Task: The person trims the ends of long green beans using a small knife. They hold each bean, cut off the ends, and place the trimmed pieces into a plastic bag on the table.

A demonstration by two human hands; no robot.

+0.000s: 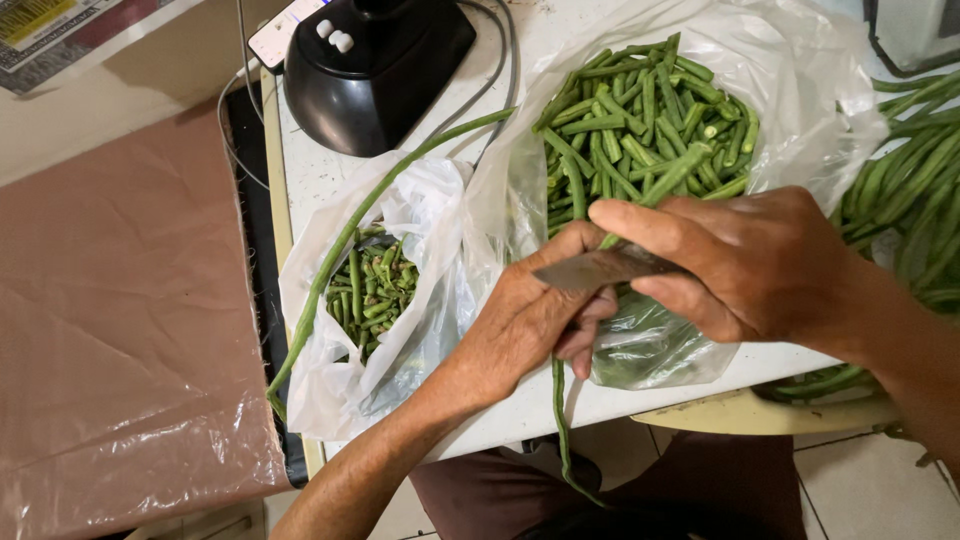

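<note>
Work in hand: a long bean [560, 415] is being cut into short lengths with a knife [600, 268] over an open clear bag [800, 90].

Done: the clear bag holds a deep heap of cut pieces [645, 130], roughly even in length. A smaller white bag [320, 390] to its left holds trimmed ends and scraps [372, 290].

Left: a bundle of whole beans [915, 185] lies uncut at the right edge of the worktop [520, 415], and one whole bean [350, 235] lies across the white bag. Judged from the two piles, the cutting looks past its midpoint, though the bundle runs out of view and its full amount cannot be told.

Left hand [525, 325]: grip narrow, fingers curled about the upper end of the long bean, thumb up beside the blade.

Right hand [750, 260]: grip closed on the knife handle, which the hand hides; only the blade shows, pointing left toward the left thumb.

Bean relative to grip: its upper end sits inside the left fist, just under the blade; the rest hangs free below the worktop edge, over the person's lap. Whether the blade touches the bean cannot be told, since the fingers cover the meeting point.

Surroundings: a black appliance base [375, 70] with cables stands at the back of the worktop, and brown sheeting [120, 330] covers the surface to the left.
</note>
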